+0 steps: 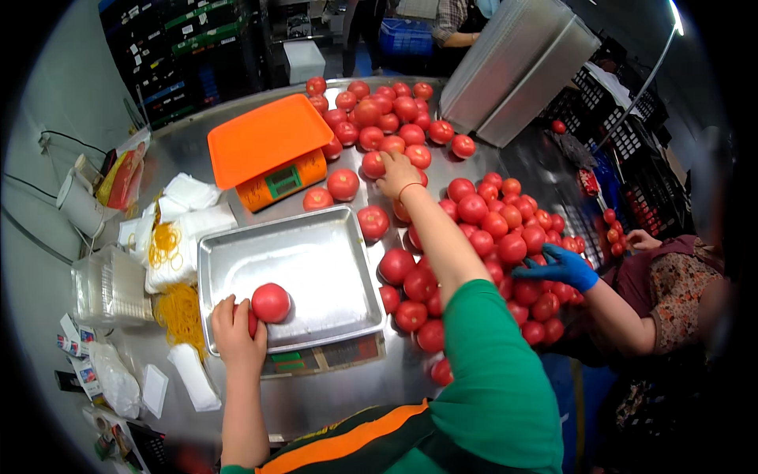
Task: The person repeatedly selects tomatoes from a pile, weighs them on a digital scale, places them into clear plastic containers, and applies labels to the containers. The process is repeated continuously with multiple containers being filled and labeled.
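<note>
My left hand (pixel 240 329) is at the lower left of a rectangular metal tray (pixel 320 260), its fingers around a tomato (pixel 253 320) that they mostly cover. Touching that one is a larger red tomato (pixel 271 303), also in the tray. My right hand (pixel 398 173) reaches forward over the steel table, its fingertips on a tomato (pixel 373 165) at the near edge of the far pile (pixel 385 112). Whether those fingers have closed on it I cannot tell. Below my right forearm spreads a second, larger heap of tomatoes (pixel 497 237).
An orange scale (pixel 269 142) stands behind the tray. White foam net sleeves (pixel 195 219) and yellow rubber bands (pixel 180 314) lie left. Stacked clear plastic trays (pixel 515 71) rise at the back right. A co-worker's blue-gloved hand (pixel 559 268) is over the heap on the right.
</note>
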The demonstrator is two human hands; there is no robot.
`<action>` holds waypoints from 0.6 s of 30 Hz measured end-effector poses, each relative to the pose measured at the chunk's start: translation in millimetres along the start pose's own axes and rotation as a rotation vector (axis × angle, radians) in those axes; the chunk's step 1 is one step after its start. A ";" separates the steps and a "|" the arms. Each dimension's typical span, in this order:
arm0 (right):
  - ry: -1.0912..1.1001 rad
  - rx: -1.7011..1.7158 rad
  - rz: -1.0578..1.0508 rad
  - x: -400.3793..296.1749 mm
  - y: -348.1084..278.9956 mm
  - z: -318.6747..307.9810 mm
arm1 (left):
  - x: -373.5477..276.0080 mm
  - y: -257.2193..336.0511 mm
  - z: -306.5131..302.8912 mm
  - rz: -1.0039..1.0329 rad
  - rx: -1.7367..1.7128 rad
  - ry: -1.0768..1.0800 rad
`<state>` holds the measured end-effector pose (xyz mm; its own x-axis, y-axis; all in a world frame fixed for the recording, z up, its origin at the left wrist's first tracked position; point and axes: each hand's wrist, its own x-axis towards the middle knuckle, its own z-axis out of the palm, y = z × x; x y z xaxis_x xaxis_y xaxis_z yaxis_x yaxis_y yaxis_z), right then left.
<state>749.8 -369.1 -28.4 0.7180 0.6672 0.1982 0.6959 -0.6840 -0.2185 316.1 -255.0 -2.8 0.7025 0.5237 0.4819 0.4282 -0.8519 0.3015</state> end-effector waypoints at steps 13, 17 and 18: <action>0.251 0.259 -0.059 9.4 -28.2 -15.8 | 0.6 -0.7 3.2 -0.035 -0.085 0.048; 0.088 0.344 -0.625 -82.5 -111.2 -78.5 | -4.3 -9.3 -9.4 -0.045 -0.152 0.014; -0.008 0.302 -0.684 -107.4 -129.3 -88.4 | -2.6 -11.4 -18.0 -0.036 -0.218 -0.018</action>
<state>583.6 -378.5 63.1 0.1253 0.9176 0.3773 0.9532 -0.0058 -0.3024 299.1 -246.5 7.4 0.6999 0.5515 0.4538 0.3215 -0.8106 0.4894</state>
